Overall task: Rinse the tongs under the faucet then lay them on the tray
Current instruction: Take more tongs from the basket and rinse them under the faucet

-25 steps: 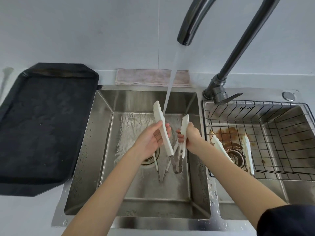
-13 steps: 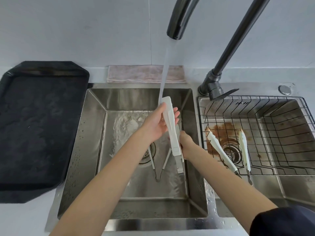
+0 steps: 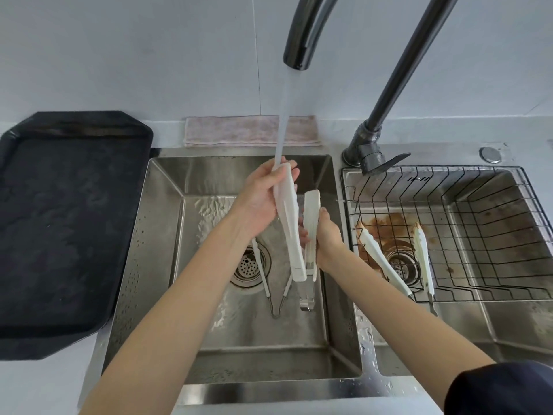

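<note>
White tongs (image 3: 291,232) with a metal hinge end are held upright over the left sink basin (image 3: 167,235), under the water stream from the dark faucet (image 3: 302,34). My left hand (image 3: 260,202) grips the left arm of the tongs near its tip, where the water lands. My right hand (image 3: 327,235) holds the right arm lower down. The two arms are slightly apart. A second, thinner pair of tongs (image 3: 273,289) lies on the basin floor beside the drain. The black tray (image 3: 68,223) sits on the counter to the left.
A wire basket (image 3: 478,211) sits in the right basin and holds another white pair of tongs (image 3: 386,262) with brown stains around them. A folded pink cloth (image 3: 248,131) lies behind the left basin. Water drops cover the divider between the basins.
My left hand has raised the left arm of the tongs up into the stream. The arms closed together half a second ago and are now slightly apart again.
</note>
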Demonstrator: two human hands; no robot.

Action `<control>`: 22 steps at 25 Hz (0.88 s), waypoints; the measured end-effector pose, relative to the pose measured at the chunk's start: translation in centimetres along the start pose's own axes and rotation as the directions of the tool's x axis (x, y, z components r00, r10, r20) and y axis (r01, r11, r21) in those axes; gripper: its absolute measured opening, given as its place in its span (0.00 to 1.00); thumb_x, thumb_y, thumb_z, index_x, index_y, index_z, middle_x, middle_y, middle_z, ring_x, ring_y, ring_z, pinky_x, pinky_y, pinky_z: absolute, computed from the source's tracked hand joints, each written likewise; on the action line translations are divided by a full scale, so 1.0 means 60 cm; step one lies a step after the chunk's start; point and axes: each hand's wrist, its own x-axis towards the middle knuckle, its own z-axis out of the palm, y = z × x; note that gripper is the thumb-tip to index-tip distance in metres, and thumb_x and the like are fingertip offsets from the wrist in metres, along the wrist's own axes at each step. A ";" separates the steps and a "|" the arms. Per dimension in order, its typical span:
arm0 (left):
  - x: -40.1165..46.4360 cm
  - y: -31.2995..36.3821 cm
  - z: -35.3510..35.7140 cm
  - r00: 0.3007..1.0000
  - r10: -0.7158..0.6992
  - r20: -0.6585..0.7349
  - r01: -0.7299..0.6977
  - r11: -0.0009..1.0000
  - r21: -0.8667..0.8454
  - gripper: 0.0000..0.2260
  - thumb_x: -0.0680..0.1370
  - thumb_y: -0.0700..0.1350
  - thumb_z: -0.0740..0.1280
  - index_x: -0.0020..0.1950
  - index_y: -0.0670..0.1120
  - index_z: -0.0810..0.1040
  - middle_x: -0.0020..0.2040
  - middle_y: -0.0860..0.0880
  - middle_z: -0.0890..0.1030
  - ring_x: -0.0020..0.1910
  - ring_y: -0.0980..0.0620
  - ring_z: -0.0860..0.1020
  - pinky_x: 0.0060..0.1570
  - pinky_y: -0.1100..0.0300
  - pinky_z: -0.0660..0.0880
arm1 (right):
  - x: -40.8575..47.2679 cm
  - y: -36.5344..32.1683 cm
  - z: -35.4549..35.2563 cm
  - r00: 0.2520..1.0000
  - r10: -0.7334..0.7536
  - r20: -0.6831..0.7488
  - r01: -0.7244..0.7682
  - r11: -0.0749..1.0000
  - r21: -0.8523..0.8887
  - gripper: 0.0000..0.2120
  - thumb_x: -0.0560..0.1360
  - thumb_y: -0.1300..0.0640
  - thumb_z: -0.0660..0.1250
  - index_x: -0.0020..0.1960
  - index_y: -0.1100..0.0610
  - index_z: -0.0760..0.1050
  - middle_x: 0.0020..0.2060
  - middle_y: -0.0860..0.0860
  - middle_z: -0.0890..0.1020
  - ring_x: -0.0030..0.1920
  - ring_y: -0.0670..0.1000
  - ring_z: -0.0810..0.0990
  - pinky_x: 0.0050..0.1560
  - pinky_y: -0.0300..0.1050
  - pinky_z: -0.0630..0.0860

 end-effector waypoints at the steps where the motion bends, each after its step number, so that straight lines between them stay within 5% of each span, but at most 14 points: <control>1: -0.001 0.000 -0.002 0.998 0.022 -0.060 -0.018 0.997 0.068 0.04 0.78 0.41 0.61 0.44 0.46 0.75 0.33 0.53 0.79 0.32 0.57 0.76 0.32 0.62 0.76 | -0.001 -0.002 0.005 1.000 -0.027 -0.006 0.027 1.000 -0.002 0.18 0.81 0.48 0.49 0.48 0.59 0.71 0.29 0.52 0.76 0.18 0.44 0.67 0.18 0.34 0.63; 5: -0.001 0.004 -0.002 0.890 0.243 -0.386 -0.128 0.946 0.299 0.11 0.79 0.50 0.58 0.39 0.50 0.72 0.28 0.52 0.71 0.25 0.57 0.68 0.26 0.65 0.67 | -0.029 -0.009 0.039 0.974 -0.203 0.100 0.218 0.959 -0.179 0.16 0.81 0.51 0.51 0.61 0.59 0.68 0.39 0.52 0.77 0.31 0.46 0.70 0.30 0.36 0.71; 8: 0.003 0.020 -0.003 0.821 0.395 -0.412 -0.219 0.885 0.411 0.13 0.81 0.49 0.51 0.45 0.48 0.72 0.32 0.52 0.66 0.28 0.56 0.63 0.31 0.64 0.63 | -0.048 -0.013 0.067 0.914 -0.347 0.212 0.401 0.857 -0.324 0.15 0.80 0.56 0.56 0.65 0.60 0.67 0.38 0.48 0.76 0.34 0.44 0.73 0.37 0.35 0.74; 10: 0.007 0.035 -0.019 0.805 0.406 -0.433 -0.211 0.878 0.431 0.17 0.81 0.52 0.48 0.51 0.50 0.75 0.36 0.52 0.69 0.32 0.56 0.67 0.39 0.60 0.69 | -0.056 -0.020 0.079 0.872 -0.420 0.253 0.488 0.792 -0.367 0.17 0.79 0.61 0.59 0.68 0.59 0.64 0.37 0.47 0.74 0.36 0.43 0.74 0.40 0.34 0.74; 12: 0.006 0.040 -0.046 0.809 0.392 -0.437 -0.154 0.860 0.487 0.21 0.80 0.57 0.46 0.58 0.53 0.75 0.49 0.49 0.76 0.46 0.53 0.75 0.61 0.49 0.71 | -0.059 -0.022 0.084 0.855 -0.445 0.266 0.517 0.776 -0.363 0.20 0.78 0.63 0.60 0.69 0.58 0.62 0.38 0.47 0.74 0.37 0.42 0.75 0.42 0.35 0.74; 14: -0.001 0.031 -0.064 0.833 0.357 -0.423 -0.063 0.821 0.568 0.22 0.80 0.58 0.46 0.69 0.54 0.67 0.70 0.46 0.68 0.69 0.48 0.67 0.72 0.46 0.60 | -0.057 -0.022 0.081 0.857 -0.440 0.268 0.512 0.783 -0.354 0.21 0.78 0.62 0.61 0.69 0.57 0.62 0.39 0.47 0.74 0.39 0.42 0.76 0.47 0.38 0.74; 15: -0.007 0.020 -0.072 0.854 0.334 -0.399 -0.028 0.795 0.606 0.22 0.80 0.56 0.49 0.74 0.53 0.61 0.74 0.47 0.63 0.73 0.48 0.62 0.73 0.47 0.58 | -0.053 -0.018 0.078 0.864 -0.424 0.271 0.500 0.785 -0.365 0.22 0.78 0.61 0.62 0.70 0.56 0.62 0.39 0.47 0.75 0.40 0.43 0.76 0.50 0.40 0.74; 18: -0.025 -0.017 -0.098 0.914 0.235 -0.330 0.043 0.754 0.655 0.27 0.79 0.42 0.58 0.76 0.48 0.51 0.69 0.50 0.66 0.67 0.52 0.67 0.66 0.55 0.63 | -0.038 0.003 0.065 0.890 -0.383 0.249 0.455 0.793 -0.406 0.22 0.77 0.59 0.63 0.70 0.57 0.63 0.40 0.47 0.76 0.43 0.45 0.76 0.52 0.41 0.74; 22: -0.034 -0.081 -0.140 0.928 0.033 -0.371 0.238 0.715 0.658 0.20 0.77 0.35 0.59 0.68 0.42 0.60 0.49 0.52 0.71 0.45 0.55 0.73 0.44 0.64 0.70 | -0.009 0.040 0.033 0.938 -0.310 0.157 0.346 0.794 -0.500 0.19 0.78 0.57 0.60 0.68 0.59 0.65 0.40 0.46 0.75 0.45 0.46 0.76 0.49 0.38 0.74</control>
